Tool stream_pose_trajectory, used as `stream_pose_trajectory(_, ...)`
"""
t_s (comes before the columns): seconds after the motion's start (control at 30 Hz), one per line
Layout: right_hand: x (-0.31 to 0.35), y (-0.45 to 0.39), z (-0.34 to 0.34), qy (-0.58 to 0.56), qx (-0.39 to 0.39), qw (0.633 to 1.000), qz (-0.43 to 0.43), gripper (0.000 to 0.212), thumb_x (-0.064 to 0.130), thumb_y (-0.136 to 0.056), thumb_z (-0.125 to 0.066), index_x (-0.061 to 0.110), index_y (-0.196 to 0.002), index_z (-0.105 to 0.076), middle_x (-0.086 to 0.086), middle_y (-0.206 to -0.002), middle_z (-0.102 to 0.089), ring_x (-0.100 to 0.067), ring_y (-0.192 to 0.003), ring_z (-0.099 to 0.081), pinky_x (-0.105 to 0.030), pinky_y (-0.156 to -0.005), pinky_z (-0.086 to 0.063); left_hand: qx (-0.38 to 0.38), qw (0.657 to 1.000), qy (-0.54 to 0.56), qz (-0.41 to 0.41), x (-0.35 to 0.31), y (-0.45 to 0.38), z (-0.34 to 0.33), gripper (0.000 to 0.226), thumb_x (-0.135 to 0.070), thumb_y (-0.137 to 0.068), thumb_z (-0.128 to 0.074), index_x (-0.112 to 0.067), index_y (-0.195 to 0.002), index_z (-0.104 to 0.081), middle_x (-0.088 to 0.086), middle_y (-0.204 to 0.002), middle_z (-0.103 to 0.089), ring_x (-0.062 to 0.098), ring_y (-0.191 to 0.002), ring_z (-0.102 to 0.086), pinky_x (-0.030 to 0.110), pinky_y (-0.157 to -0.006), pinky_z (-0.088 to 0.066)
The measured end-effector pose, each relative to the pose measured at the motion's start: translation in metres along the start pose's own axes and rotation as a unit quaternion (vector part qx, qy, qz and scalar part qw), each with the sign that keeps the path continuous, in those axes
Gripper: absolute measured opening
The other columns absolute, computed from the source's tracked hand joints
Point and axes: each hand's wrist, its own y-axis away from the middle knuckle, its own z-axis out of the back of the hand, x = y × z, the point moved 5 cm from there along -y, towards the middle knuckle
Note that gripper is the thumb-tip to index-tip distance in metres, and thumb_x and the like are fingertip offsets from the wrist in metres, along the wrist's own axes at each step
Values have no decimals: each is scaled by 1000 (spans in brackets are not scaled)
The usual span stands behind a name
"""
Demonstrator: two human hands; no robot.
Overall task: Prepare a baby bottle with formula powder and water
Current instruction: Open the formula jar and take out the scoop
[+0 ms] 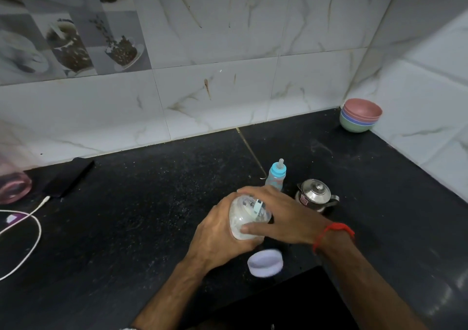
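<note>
I see a black speckled stone desk with a dull polish, faintly dusty in patches. The wall behind is glossy white marble-look ceramic tile, smooth and lightly stained. The clear plastic jar between my hands looks thin and cloudy, coated inside with white powder. Its pale lilac plastic lid reads matt, though it is blurred. The small blue plastic baby bottle has a translucent soft teat, probably silicone. The little steel lidded pot is mirror-bright. The stacked pastel bowls look matt plastic. A red thread band circles my right wrist.
</note>
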Motion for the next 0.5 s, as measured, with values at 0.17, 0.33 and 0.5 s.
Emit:
stream_pose_trajectory(0.17,-59,79,7,-184,-532,827,3,34,38,-99,-61,25,-130,-63,3,-127,-66,-17,-109,-64,-45,-92,-53,-83,994,59,28,14,-1,15,92,-72,-47,-89,-76,-121,-34,-53,-118,-52,-21,-109,-56,4,-88,-45)
stream_pose_trajectory(0.33,-119,135,-46,-311,-589,733,-136,19,51,-99,-53,43,-112,-64,-2,-106,-65,-15,-84,-59,-35,-70,-53,-113,990,76,20,30,-1,35,97,-66,-51,-92,-73,-128,-33,-48,-128,-50,-22,-117,-51,-3,-87,-41)
stream_pose_trajectory(0.5,-101,92,-51,-315,-486,806,-118,20,43,-97,-64,36,-115,-67,8,-108,-71,-13,-94,-66,-41,-82,-56,-95,991,97,11,33,2,19,101,-61,-55,-94,-64,-136,-35,-33,-135,-56,-8,-125,-55,3,-94,-44)
